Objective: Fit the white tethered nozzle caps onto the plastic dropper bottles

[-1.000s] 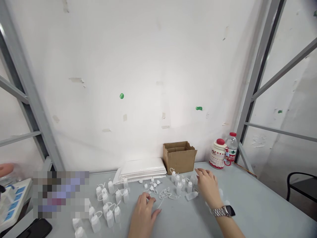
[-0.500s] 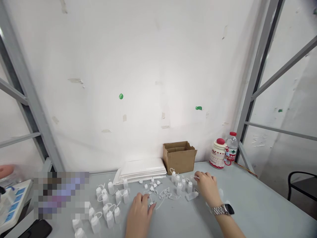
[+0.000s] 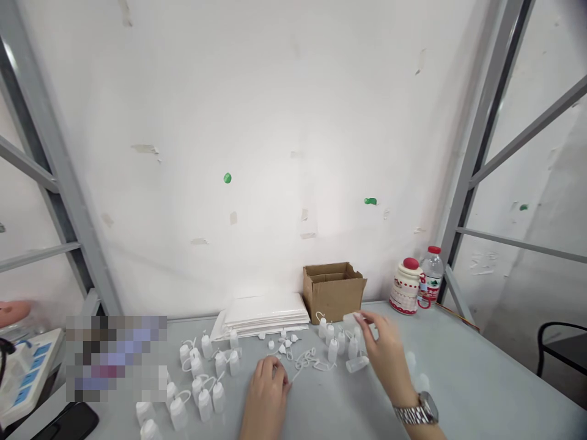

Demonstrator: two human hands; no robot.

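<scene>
Several small white plastic bottles (image 3: 208, 385) stand on the grey table (image 3: 472, 391), with loose white caps and tethers (image 3: 302, 359) scattered mid-table. My left hand (image 3: 268, 394) rests on the table with its fingers curled over a small white cap piece. Raised a little above the table, my right hand (image 3: 383, 351), which wears a metal watch, pinches a small white bottle (image 3: 351, 318) at its fingertips. It hovers above a row of upright bottles (image 3: 339, 345). One bottle (image 3: 356, 364) lies on its side beneath it.
A stack of white sheets (image 3: 263, 315) and an open cardboard box (image 3: 332, 290) sit against the wall. A red-lidded jar (image 3: 406, 286) and a water bottle (image 3: 431, 275) stand at the back right. Grey shelf posts frame both sides. A black chair (image 3: 562, 351) is at right.
My right hand closed on a small white bottle among the row and lifted it off the table. My left hand drew its fingers in over a cap piece.
</scene>
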